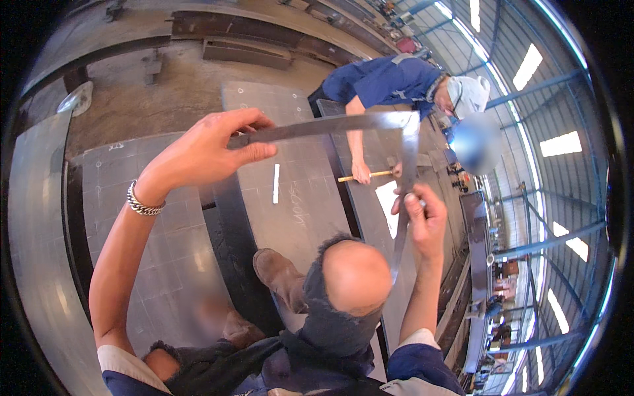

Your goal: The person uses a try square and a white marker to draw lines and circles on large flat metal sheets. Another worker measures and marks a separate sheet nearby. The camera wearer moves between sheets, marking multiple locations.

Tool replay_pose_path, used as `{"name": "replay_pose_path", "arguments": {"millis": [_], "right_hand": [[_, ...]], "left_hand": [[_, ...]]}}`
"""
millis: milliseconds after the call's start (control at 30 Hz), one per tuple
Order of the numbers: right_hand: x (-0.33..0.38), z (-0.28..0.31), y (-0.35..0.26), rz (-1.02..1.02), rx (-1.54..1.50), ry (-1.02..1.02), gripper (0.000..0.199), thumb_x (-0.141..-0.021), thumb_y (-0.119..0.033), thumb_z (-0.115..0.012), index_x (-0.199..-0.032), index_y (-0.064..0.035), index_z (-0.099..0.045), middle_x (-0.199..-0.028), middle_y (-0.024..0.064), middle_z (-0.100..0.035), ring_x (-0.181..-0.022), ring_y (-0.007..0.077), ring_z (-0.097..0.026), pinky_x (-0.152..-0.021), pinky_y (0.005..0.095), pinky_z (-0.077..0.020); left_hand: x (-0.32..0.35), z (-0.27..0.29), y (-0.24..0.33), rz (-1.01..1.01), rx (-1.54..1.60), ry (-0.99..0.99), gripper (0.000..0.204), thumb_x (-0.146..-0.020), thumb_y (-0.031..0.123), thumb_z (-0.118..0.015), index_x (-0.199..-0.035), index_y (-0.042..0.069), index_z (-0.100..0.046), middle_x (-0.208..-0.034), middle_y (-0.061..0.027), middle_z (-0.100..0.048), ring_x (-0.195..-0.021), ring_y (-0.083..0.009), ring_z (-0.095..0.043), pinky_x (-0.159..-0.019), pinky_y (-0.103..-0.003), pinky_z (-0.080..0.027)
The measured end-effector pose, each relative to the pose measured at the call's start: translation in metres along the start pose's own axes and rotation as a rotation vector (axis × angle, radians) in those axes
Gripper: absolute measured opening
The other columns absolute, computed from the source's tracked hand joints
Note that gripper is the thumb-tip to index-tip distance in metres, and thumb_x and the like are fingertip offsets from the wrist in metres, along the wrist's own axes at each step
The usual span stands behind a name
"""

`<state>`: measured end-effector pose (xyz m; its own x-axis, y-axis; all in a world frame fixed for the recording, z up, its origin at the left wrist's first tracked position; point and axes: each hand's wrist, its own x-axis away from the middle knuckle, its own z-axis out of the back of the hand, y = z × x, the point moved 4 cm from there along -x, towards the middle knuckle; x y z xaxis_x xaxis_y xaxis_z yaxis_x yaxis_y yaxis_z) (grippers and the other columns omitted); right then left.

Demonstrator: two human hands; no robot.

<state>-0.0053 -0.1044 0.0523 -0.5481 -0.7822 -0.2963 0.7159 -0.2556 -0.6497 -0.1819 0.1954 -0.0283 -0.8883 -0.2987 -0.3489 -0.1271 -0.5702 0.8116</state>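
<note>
A metal framing square is held up in front of me, its corner at the far right. My left hand is closed round the end of one leg, thumb below and fingers above. With my right hand I pinch the other leg, which runs down beside my bare knee. Below the square lie grey steel plates with chalk lines and marks. A slim white stick, perhaps chalk, rests on the middle plate. A white sheet lies on the plate near my right hand.
Beyond the square a co-worker in blue bends over the plates, a hand on a yellow-handled hammer. Dark gaps separate the plates. My boot stands on the middle one. Steel beams lie at the far left.
</note>
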Motion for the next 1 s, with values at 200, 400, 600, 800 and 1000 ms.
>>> {"name": "replay_pose_path", "arguments": {"millis": [200,400,600,800,1000], "right_hand": [[-0.007,0.047,-0.042,0.087,0.115,0.017,0.02,-0.1,-0.017,-0.055,-0.104,0.0013,-0.063,-0.089,0.0059,-0.066,-0.071,0.011,-0.061,-0.064,0.0261,-0.0464],[-0.026,0.06,-0.036,0.077,0.037,-0.005,0.019,-0.1,-0.02,-0.057,-0.104,-0.0014,-0.062,-0.087,0.0035,-0.063,-0.068,0.0097,-0.058,-0.062,0.0238,-0.0453],[-0.036,0.074,0.03,-0.01,-0.083,0.047,0.022,-0.086,-0.007,-0.074,-0.103,-0.0032,-0.061,-0.079,-0.0042,-0.056,-0.064,0.0016,-0.047,-0.055,0.0172,-0.0372],[-0.009,0.096,0.165,-0.202,-0.063,-0.147,0.024,-0.079,-0.011,-0.079,-0.092,-0.0038,-0.061,-0.071,-0.0066,-0.05,-0.055,0.0,-0.032,-0.048,0.02,-0.0234],[0.004,0.091,0.246,-0.264,0.01,-0.186,0.025,-0.078,-0.013,-0.08,-0.089,-0.0026,-0.059,-0.067,-0.0037,-0.049,-0.055,0.003,-0.034,-0.048,0.0214,-0.0264]], "left_hand": [[-0.004,0.007,0.036,0.087,0.211,-0.03,0.028,-0.098,0.028,-0.061,-0.095,0.001,-0.062,-0.078,0.0005,-0.057,-0.074,-0.0073,-0.053,-0.07,-0.025,-0.045],[-0.014,0.011,0.061,0.035,0.129,0.132,0.029,-0.099,0.028,-0.059,-0.088,0.001,-0.062,-0.076,0.004,-0.057,-0.07,-0.0032,-0.047,-0.063,-0.021,-0.039],[-0.039,-0.004,0.075,0.131,0.132,0.238,0.029,-0.098,0.033,-0.062,-0.094,0.006,-0.068,-0.079,0.0056,-0.061,-0.073,-0.0012,-0.048,-0.063,-0.017,-0.034],[-0.089,-0.001,0.072,0.403,-0.144,0.412,0.039,-0.093,0.042,-0.065,-0.117,0.012,-0.069,-0.093,0.0042,-0.066,-0.078,-0.0015,-0.051,-0.066,-0.019,-0.034],[-0.122,-0.013,0.079,0.342,-0.417,0.534,0.041,-0.094,0.038,-0.063,-0.124,0.01,-0.066,-0.098,0.0016,-0.065,-0.084,-0.0038,-0.054,-0.07,-0.023,-0.04]]}}
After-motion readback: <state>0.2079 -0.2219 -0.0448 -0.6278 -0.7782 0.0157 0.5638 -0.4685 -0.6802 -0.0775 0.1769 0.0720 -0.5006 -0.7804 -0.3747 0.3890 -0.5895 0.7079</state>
